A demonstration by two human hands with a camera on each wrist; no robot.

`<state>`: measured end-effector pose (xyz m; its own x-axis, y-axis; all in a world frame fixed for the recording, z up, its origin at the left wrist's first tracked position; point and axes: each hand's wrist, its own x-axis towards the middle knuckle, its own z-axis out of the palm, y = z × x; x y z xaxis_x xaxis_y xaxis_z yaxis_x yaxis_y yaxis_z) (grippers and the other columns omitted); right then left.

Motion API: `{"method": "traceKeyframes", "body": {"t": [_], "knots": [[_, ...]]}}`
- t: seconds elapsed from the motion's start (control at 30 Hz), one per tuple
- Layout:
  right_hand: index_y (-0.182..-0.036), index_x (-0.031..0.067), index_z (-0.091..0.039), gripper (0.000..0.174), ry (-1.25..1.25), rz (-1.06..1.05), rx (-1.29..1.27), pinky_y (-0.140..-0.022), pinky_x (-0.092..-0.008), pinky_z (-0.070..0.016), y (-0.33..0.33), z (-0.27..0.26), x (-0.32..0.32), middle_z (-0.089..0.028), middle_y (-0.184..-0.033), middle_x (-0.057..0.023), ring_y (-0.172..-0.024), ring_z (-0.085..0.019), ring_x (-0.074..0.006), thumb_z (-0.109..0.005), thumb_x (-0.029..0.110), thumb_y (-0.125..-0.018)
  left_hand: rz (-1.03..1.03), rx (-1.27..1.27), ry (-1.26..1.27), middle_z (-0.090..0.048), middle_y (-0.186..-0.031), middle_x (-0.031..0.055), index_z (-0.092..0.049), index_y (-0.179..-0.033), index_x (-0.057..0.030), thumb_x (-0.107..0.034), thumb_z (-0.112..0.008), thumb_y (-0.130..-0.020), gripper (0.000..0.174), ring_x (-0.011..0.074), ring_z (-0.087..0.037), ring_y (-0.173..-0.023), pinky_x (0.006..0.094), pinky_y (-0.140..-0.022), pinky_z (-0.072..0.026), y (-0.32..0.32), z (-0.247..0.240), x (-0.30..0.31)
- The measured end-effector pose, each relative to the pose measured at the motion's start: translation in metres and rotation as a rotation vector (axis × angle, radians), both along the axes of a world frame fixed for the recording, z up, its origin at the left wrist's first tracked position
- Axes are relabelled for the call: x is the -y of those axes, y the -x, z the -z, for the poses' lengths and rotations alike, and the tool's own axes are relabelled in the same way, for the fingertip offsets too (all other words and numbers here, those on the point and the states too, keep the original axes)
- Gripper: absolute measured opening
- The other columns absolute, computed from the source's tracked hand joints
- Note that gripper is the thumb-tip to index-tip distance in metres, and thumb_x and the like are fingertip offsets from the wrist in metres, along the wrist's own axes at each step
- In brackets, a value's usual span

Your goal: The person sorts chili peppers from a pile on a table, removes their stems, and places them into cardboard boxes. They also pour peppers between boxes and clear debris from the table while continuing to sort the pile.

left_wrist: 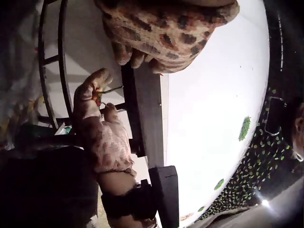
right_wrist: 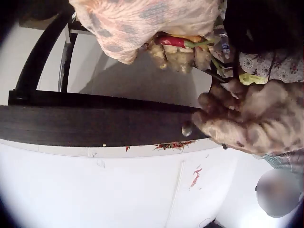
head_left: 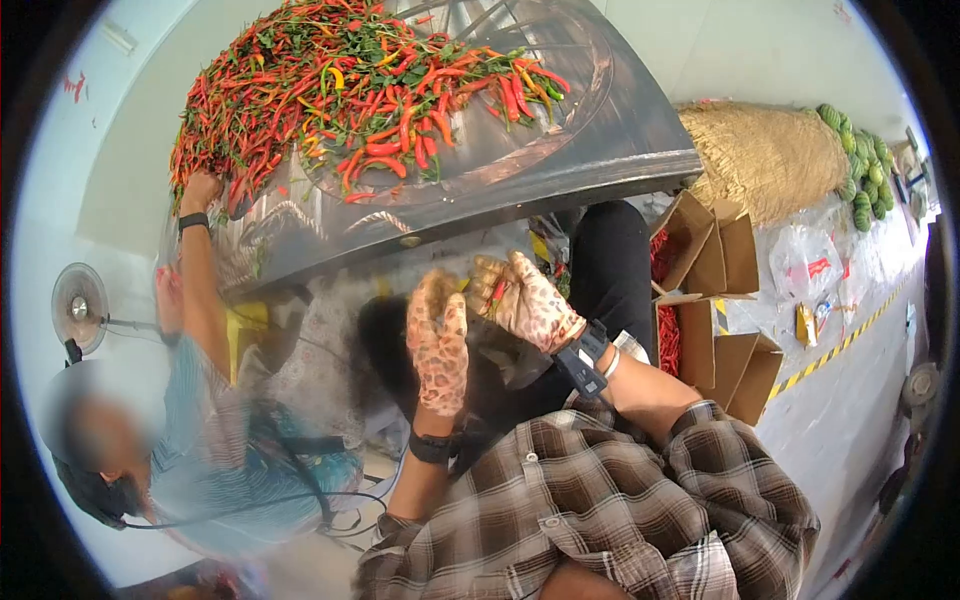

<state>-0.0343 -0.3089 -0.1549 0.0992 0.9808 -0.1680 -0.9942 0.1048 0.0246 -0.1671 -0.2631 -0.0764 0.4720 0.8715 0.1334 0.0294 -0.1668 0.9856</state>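
My gloved right hand (head_left: 527,303) pinches red chili peppers (head_left: 498,290) above my lap. In the right wrist view, a red chili (right_wrist: 171,42) with a green stem lies in that hand's (right_wrist: 152,23) curled fingers, beside something orange. The left wrist view shows a thin stem sticking out of the right hand (left_wrist: 107,130). Close beside it, my gloved left hand (head_left: 438,345) is raised with its fingers loosely bent and no chili visible in it. A small shiny spot (right_wrist: 187,129) shows at the left fingertips (right_wrist: 199,118); what it is, I cannot tell.
A big heap of chilies (head_left: 300,90) covers part of the dark table (head_left: 480,200) ahead. Another person's hand (head_left: 202,190) reaches into the heap. Cardboard boxes (head_left: 735,375) with red chilies stand at the right; beyond lie a woven mat (head_left: 765,160) and watermelons (head_left: 865,170).
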Motion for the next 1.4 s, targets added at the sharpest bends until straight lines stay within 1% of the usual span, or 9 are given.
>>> {"method": "traceKeyframes", "body": {"t": [0.1, 0.27, 0.73, 0.87, 0.97, 1.03, 1.17, 1.27, 1.4], "knots": [[-0.121, -0.0018, -0.048, 0.048, -0.025, 0.053, -0.023, -0.094, -0.0453, -0.0425, -0.001, 0.013, -0.003, -0.055, -0.111, -0.0153, -0.102, -0.054, -0.0279, -0.038, 0.039, -0.099, 0.071, -0.334, -0.179, -0.064, -0.101, 0.0084, -0.061, -0.106, 0.0011, -0.011, -0.061, -0.087, 0.022, 0.0159, -0.06, -0.093, 0.0272, -0.082, -0.0462, 0.005, 0.012, -0.006], [-0.122, -0.0024, -0.047, 0.048, 0.076, 0.08, 0.058, -0.096, -0.0451, -0.0417, 0.002, -0.001, 0.003, -0.055, -0.113, -0.0153, -0.105, -0.053, -0.0284, -0.039, 0.039, -0.099, 0.173, -0.637, -0.48, -0.062, -0.106, 0.0177, -0.063, -0.104, -0.0008, -0.024, -0.069, -0.081, 0.033, 0.033, -0.058, -0.099, 0.0381, -0.088, -0.0443, -0.003, 0.016, 0.004], [-0.121, 0.0019, -0.049, 0.041, 0.041, -0.066, 0.214, -0.09, -0.0416, -0.0459, 0.007, 0.017, 0.008, -0.055, -0.117, -0.0112, -0.104, -0.055, -0.0247, -0.041, 0.035, -0.099, 0.106, -0.518, -0.214, -0.068, -0.092, 0.0137, -0.065, -0.099, 0.0016, -0.015, -0.061, -0.086, 0.022, 0.0236, -0.065, -0.083, 0.0324, -0.073, -0.0496, 0.001, 0.031, -0.006], [-0.117, 0.0066, -0.053, 0.035, 0.235, -0.05, 0.578, -0.082, -0.0377, -0.0483, 0.009, -0.01, 0.023, -0.056, -0.112, -0.0065, -0.098, -0.057, -0.0181, -0.049, 0.034, -0.096, 0.052, -0.498, -0.174, -0.068, -0.089, 0.0128, -0.065, -0.097, 0.0024, -0.015, -0.061, -0.086, 0.021, 0.022, -0.064, -0.081, 0.0305, -0.074, -0.0483, 0.005, 0.034, -0.011], [-0.108, 0.0007, -0.058, 0.031, 0.108, 0.111, 1.434, -0.07, -0.0249, -0.0468, 0.006, -0.013, 0.026, -0.061, -0.096, -0.0039, -0.081, -0.057, -0.0099, -0.057, 0.028, -0.092, 0.079, -0.458, -0.248, -0.068, -0.088, 0.0131, -0.065, -0.097, 0.0033, -0.015, -0.06, -0.087, 0.021, 0.0225, -0.064, -0.08, 0.0311, -0.072, -0.0487, 0.009, 0.039, -0.013], [-0.107, -0.0002, -0.059, 0.03, 0.157, 0.058, 1.308, -0.068, -0.0244, -0.0464, 0.006, -0.011, 0.025, -0.062, -0.09, -0.0023, -0.079, -0.056, -0.0087, -0.058, 0.025, -0.091, 0.057, -0.567, -0.112, -0.068, -0.088, 0.013, -0.064, -0.097, 0.0038, -0.015, -0.058, -0.089, 0.021, 0.0222, -0.064, -0.077, 0.0313, -0.068, -0.0489, 0.005, 0.024, -0.007], [-0.101, -0.0005, -0.063, 0.021, 0.311, -0.044, 1.22, -0.064, -0.0227, -0.0442, 0.004, -0.013, 0.023, -0.061, -0.083, 0.0024, -0.074, -0.052, -0.0046, -0.06, 0.017, -0.09, 0.178, -0.562, -0.335, -0.064, -0.08, 0.0131, -0.064, -0.094, 0.0026, -0.014, -0.058, -0.087, 0.019, 0.0236, -0.061, -0.067, 0.0303, -0.063, -0.0482, 0.008, 0.029, -0.009], [-0.102, -0.0016, -0.063, 0.023, 0.296, -0.05, 1.186, -0.064, -0.0227, -0.0446, 0.004, -0.007, 0.024, -0.062, -0.085, 0.0015, -0.075, -0.052, -0.0049, -0.061, 0.018, -0.089, 0.24, -0.556, 0.059, -0.065, -0.075, 0.0077, -0.064, -0.093, 0.0004, -0.016, -0.057, -0.088, 0.019, 0.0138, -0.057, -0.061, 0.027, -0.056, -0.0455, 0.01, 0.029, -0.012], [-0.102, -0.0008, -0.063, 0.023, 0.282, -0.168, 1.117, -0.064, -0.0221, -0.0445, -0.002, -0.012, 0.028, -0.062, -0.085, 0.0021, -0.075, -0.052, -0.0045, -0.062, 0.018, -0.089, 0.282, -0.453, 0.072, -0.065, -0.074, 0.004, -0.065, -0.096, -0.0012, -0.018, -0.058, -0.088, 0.02, 0.0089, -0.055, -0.06, 0.0241, -0.053, -0.0432, 0.014, 0.033, -0.013]]}}
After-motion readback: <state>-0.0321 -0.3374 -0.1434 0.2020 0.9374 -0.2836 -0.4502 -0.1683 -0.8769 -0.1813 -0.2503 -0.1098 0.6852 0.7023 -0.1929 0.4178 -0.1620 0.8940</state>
